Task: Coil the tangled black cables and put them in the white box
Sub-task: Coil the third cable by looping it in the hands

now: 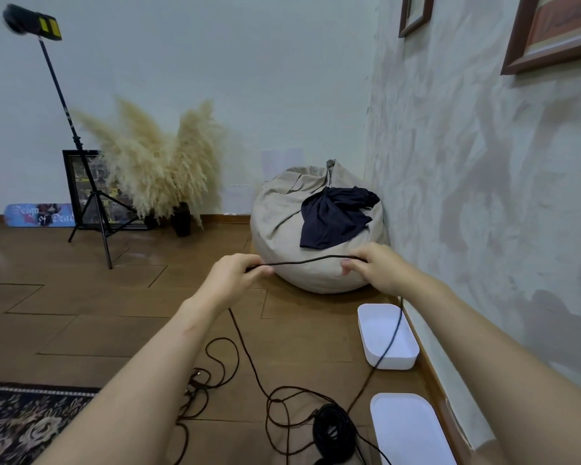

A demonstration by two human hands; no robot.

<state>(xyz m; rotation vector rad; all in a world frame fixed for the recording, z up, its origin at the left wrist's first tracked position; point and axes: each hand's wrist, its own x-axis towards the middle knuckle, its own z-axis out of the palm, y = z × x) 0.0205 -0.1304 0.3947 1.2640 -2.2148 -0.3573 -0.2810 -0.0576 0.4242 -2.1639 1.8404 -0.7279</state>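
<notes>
A black cable (311, 261) is stretched level between my two raised hands. My left hand (237, 275) pinches one end of that stretch, and my right hand (373, 266) grips the other. From each hand the cable drops to the floor, one strand crossing over the open white box (413, 347) by the wall. Loose tangled loops of black cable (235, 370) lie on the wooden floor below my arms. A wound black coil (334, 431) lies near the bottom, beside the white lid (410, 431).
A beige beanbag (282, 229) with a dark cloth (332, 219) on it sits in the corner just beyond my hands. A tripod stand (91, 203), pampas grass (155, 162) and a framed picture (71, 182) stand at the back left. A patterned rug (21, 424) lies at lower left.
</notes>
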